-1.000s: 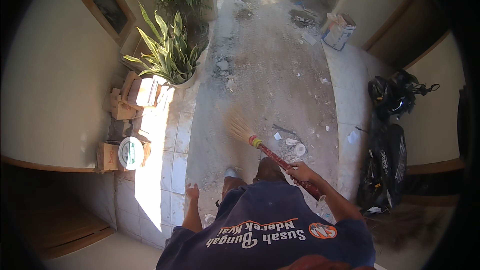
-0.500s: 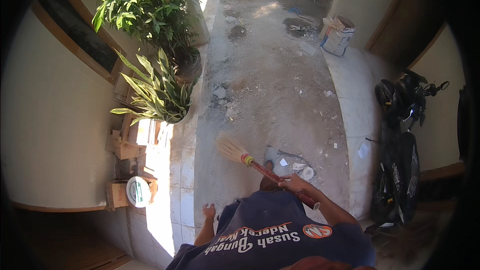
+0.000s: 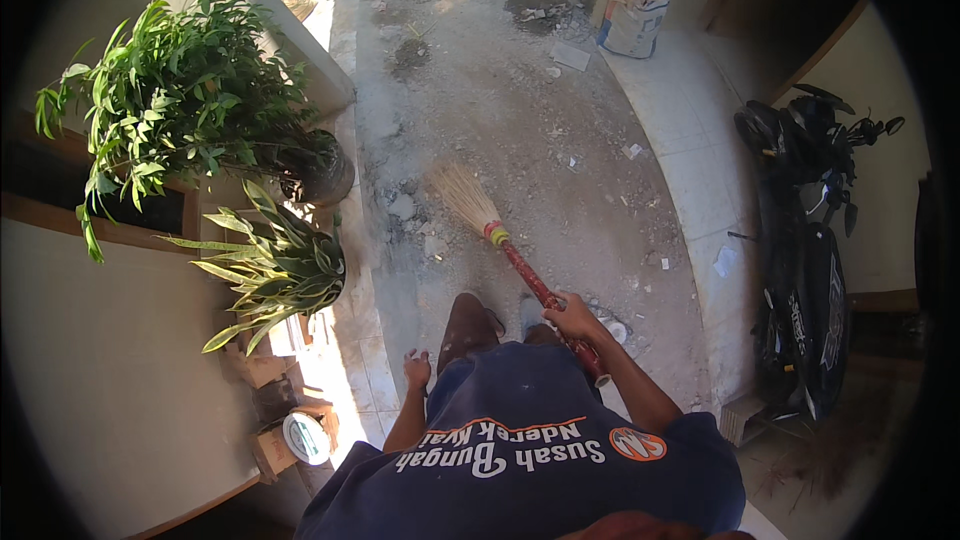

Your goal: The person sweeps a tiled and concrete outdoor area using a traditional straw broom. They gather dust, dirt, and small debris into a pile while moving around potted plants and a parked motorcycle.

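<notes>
A broom (image 3: 523,270) with a red handle and pale straw bristles slants forward and left in front of me. My right hand (image 3: 573,318) is wrapped round its handle, not far from the rear end. The bristles (image 3: 463,195) reach toward the gritty floor; whether they touch it I cannot tell. By my left side, my left hand (image 3: 417,368) hangs with its fingers slightly curled apart and nothing in it. Grit, stone chips and paper scraps (image 3: 632,151) are strewn over the dusty grey ground (image 3: 560,200).
Along the left stand a leafy potted plant (image 3: 318,165), a snake plant (image 3: 270,265) and cardboard boxes (image 3: 273,452) with a round white lid (image 3: 306,437). To the right, a black motorcycle (image 3: 805,310) rests by a tiled ledge (image 3: 690,180). Farther off sits an opened sack (image 3: 634,22).
I have moved forward along the passage, so the plants and boxes sit closer. The broom has swung to point farther ahead, still in my right hand. One foot has come into view.
</notes>
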The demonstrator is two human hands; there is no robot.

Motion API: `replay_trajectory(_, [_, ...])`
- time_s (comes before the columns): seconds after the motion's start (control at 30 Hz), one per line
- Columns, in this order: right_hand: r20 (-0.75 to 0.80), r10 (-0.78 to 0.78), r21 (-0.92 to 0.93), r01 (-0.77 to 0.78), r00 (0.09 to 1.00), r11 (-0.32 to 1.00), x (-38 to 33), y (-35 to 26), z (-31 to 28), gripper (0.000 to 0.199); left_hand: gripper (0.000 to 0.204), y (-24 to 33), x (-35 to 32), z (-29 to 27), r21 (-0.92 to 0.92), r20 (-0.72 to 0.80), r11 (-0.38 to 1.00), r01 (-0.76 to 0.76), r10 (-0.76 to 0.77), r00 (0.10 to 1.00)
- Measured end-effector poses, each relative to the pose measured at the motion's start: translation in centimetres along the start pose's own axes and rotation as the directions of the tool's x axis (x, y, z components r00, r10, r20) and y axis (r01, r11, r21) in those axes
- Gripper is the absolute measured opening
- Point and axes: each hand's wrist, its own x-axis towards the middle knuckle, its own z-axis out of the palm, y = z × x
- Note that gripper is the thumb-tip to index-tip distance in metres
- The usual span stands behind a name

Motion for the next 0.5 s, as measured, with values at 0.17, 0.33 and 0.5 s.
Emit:
replay_trajectory(0.17, [-0.133, 0.047, 0.087, -0.035, 0.990, 0.996, 6.6, -5.6, -1.6, 0.066, 0.056, 8.3, 12.0, -0.1, 0.057, -0.047, 0.996, -0.070, 0.073, 0.996])
replay_trajectory(0.33, [-0.181, 0.109, 0.085, -0.095, 0.977, 0.992, 16.3, -12.8, -3.5, 0.065, 0.053, 14.9, 24.8, 2.3, 0.015, -0.073, 0.996, -0.084, 0.085, 0.994])
replay_trajectory(0.5, [-0.224, 0.137, 0.181, -0.097, 0.965, 0.979, 23.3, -24.9, -3.2, 0.064, 0.052, 22.8, 35.9, 0.9, -0.004, -0.036, 0.998, -0.059, 0.059, 0.998])
